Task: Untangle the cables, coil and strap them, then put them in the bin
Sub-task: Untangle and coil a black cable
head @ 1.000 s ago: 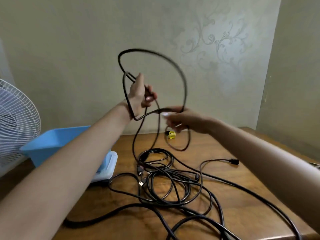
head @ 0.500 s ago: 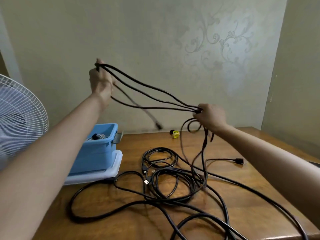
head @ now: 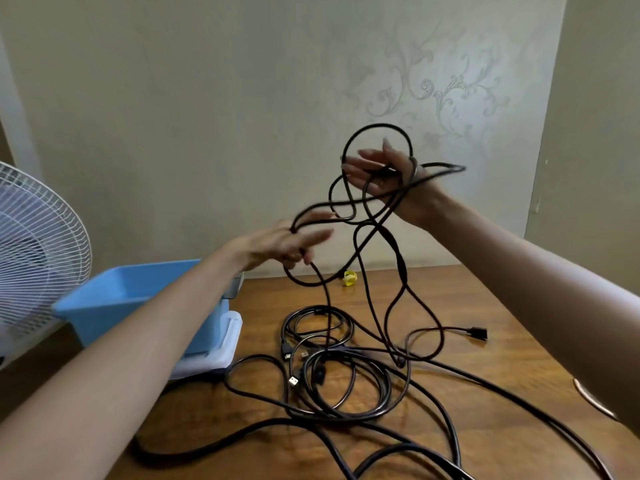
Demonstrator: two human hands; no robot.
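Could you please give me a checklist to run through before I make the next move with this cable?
1. Loops secure on right hand: only draped over straight fingers, not ok.
2. Left hand grip on cable: lower fingers curl round it, ok.
3. Cable free of pile on table: strands run down into it, not ok.
4. Yellow strap at hand: lies on table behind pile, ok.
5. Blue bin open: ok.
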